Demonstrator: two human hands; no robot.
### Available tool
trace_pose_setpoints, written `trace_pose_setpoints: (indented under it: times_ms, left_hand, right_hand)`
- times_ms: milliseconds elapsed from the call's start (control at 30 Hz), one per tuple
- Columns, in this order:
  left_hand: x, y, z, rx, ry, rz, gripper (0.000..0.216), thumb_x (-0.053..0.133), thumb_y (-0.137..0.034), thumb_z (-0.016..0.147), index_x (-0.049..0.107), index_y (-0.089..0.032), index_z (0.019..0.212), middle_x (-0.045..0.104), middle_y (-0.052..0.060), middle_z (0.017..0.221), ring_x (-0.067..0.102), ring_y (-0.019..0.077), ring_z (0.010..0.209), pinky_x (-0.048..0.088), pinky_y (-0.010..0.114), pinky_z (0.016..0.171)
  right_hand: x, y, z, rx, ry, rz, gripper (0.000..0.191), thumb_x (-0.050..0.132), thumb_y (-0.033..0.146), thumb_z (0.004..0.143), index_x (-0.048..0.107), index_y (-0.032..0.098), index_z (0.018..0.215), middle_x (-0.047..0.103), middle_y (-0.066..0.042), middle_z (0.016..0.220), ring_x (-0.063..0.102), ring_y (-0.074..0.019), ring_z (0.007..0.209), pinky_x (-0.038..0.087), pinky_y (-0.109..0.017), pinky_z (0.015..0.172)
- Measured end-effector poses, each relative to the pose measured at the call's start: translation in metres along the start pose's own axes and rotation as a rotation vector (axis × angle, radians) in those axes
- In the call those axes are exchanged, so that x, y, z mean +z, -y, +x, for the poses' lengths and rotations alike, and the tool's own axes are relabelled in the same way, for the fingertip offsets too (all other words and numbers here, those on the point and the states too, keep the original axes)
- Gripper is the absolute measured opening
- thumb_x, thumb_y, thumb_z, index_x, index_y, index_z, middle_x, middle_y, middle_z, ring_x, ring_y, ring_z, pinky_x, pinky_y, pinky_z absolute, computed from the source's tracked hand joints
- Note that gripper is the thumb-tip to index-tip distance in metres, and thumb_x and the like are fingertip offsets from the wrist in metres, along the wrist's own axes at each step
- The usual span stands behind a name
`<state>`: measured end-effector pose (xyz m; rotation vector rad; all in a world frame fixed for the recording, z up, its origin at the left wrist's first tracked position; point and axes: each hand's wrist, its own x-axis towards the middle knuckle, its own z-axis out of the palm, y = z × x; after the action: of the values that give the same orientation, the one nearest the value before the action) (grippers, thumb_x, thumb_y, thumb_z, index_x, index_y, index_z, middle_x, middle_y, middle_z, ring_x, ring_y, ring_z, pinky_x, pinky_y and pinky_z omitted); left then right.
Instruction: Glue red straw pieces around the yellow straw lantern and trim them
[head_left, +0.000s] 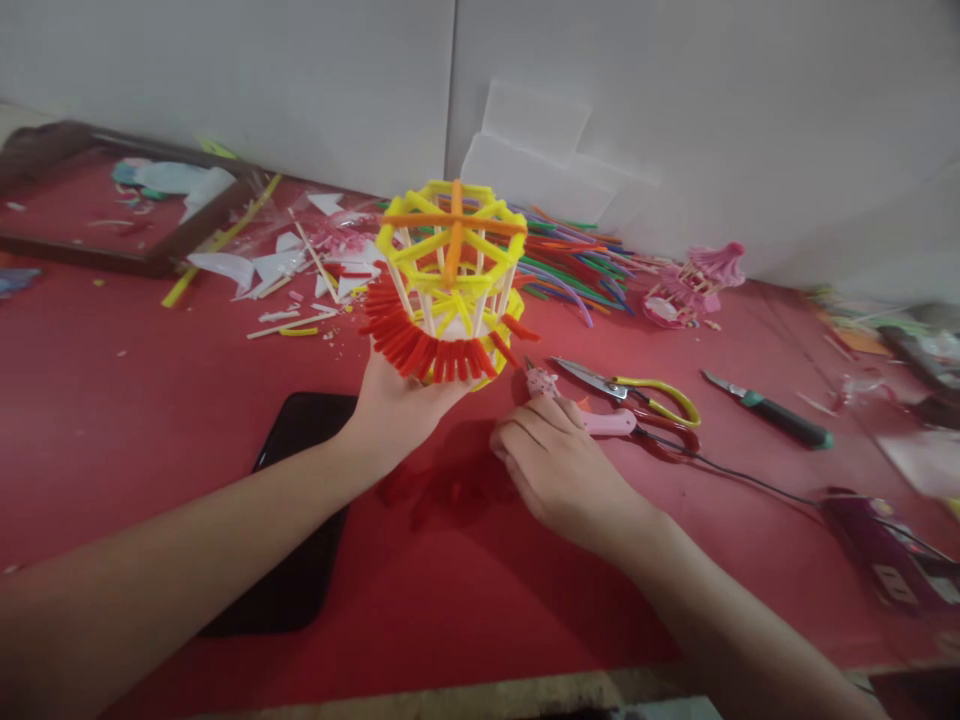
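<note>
My left hand (401,405) grips the base of a small carousel-like model (454,270) from below and holds it up above the table. Yellow fuzzy pipe cleaner rings and spokes, pale sticks as posts and an orange cross on top make up the model. Short red pipe cleaner pieces (427,350) fan out around part of its lower rim. Just to the right, my right hand (551,460) is closed around a pink hot glue gun (606,424), its tip pointing toward the model. Most of the right fingers' undersides are hidden.
Scissors (660,395) and a green-black knife (787,415) lie to the right. A cord runs to a power strip (877,560). Behind are pipe cleaners (585,265) and a pink model (697,285). A black tablet (292,580) lies under my left arm; a brown frame (90,258) is far left.
</note>
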<state>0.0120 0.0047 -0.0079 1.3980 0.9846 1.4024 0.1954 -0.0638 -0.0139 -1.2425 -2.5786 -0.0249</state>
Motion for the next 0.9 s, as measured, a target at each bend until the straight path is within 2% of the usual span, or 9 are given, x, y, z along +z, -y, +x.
trace_pose_setpoints:
  times_ms: [167, 267, 400, 500, 600, 767, 900]
  left_hand:
    - [-0.002, 0.000, 0.000, -0.008, 0.026, 0.045, 0.027, 0.082, -0.026, 0.075, 0.069, -0.024, 0.099, 0.081, 0.007, 0.116, 0.075, 0.0286, 0.113, 0.059, 0.045, 0.107]
    - [-0.002, -0.001, 0.000, -0.016, 0.008, 0.047, 0.030, 0.083, -0.025, 0.075, 0.069, -0.025, 0.102, 0.081, 0.006, 0.116, 0.075, 0.0286, 0.113, 0.059, 0.046, 0.107]
    - [-0.001, 0.001, 0.001, 0.005, 0.026, 0.042, 0.031, 0.082, -0.025, 0.075, 0.067, -0.026, 0.101, 0.081, 0.006, 0.114, 0.075, 0.0288, 0.111, 0.060, 0.046, 0.105]
    - [-0.001, 0.006, 0.002, 0.033, 0.027, 0.048, 0.025, 0.082, -0.028, 0.073, 0.067, -0.026, 0.092, 0.081, 0.004, 0.106, 0.075, 0.0283, 0.108, 0.060, 0.045, 0.103]
    - [-0.002, 0.011, 0.003, 0.035, 0.027, 0.068, 0.022, 0.082, -0.031, 0.073, 0.066, -0.025, 0.087, 0.081, 0.005, 0.101, 0.076, 0.0275, 0.101, 0.062, 0.046, 0.098]
    - [-0.002, 0.012, 0.003, 0.020, 0.024, -0.032, 0.025, 0.081, -0.027, 0.070, 0.066, -0.025, 0.089, 0.081, 0.005, 0.104, 0.076, 0.0290, 0.106, 0.062, 0.048, 0.099]
    - [-0.004, 0.015, 0.000, -0.019, 0.055, -0.086, 0.029, 0.084, -0.028, 0.073, 0.070, -0.025, 0.098, 0.081, 0.008, 0.110, 0.076, 0.0307, 0.106, 0.063, 0.051, 0.099]
  right_hand:
    - [0.000, 0.002, -0.001, -0.035, -0.053, -0.025, 0.018, 0.050, 0.013, 0.103, 0.066, 0.017, 0.097, 0.069, -0.004, 0.090, 0.050, -0.0223, 0.090, 0.036, -0.037, 0.087]
    - [0.001, 0.006, -0.002, -0.046, -0.031, -0.101, 0.017, 0.051, 0.012, 0.102, 0.067, 0.018, 0.100, 0.069, -0.007, 0.096, 0.048, -0.0241, 0.091, 0.037, -0.039, 0.088]
    - [0.002, 0.011, -0.002, -0.047, 0.011, -0.134, 0.020, 0.049, 0.006, 0.098, 0.065, 0.018, 0.093, 0.067, -0.009, 0.096, 0.048, -0.0252, 0.089, 0.038, -0.041, 0.087]
    - [0.001, 0.009, -0.001, -0.044, -0.034, -0.087, 0.023, 0.047, 0.005, 0.098, 0.065, 0.018, 0.092, 0.068, -0.008, 0.091, 0.049, -0.0237, 0.086, 0.040, -0.039, 0.084]
    - [-0.002, 0.006, 0.000, -0.029, -0.134, 0.032, 0.027, 0.044, 0.006, 0.101, 0.066, 0.018, 0.093, 0.069, -0.005, 0.085, 0.054, -0.0202, 0.083, 0.044, -0.035, 0.079]
    - [-0.003, 0.001, -0.001, -0.127, -0.231, 0.181, 0.030, 0.042, 0.009, 0.104, 0.069, 0.013, 0.117, 0.077, -0.007, 0.097, 0.065, -0.0169, 0.086, 0.055, -0.032, 0.085]
    - [-0.001, 0.001, -0.003, -0.117, -0.227, 0.163, 0.029, 0.046, 0.007, 0.102, 0.074, 0.015, 0.106, 0.078, -0.008, 0.103, 0.069, -0.0178, 0.092, 0.059, -0.033, 0.086]
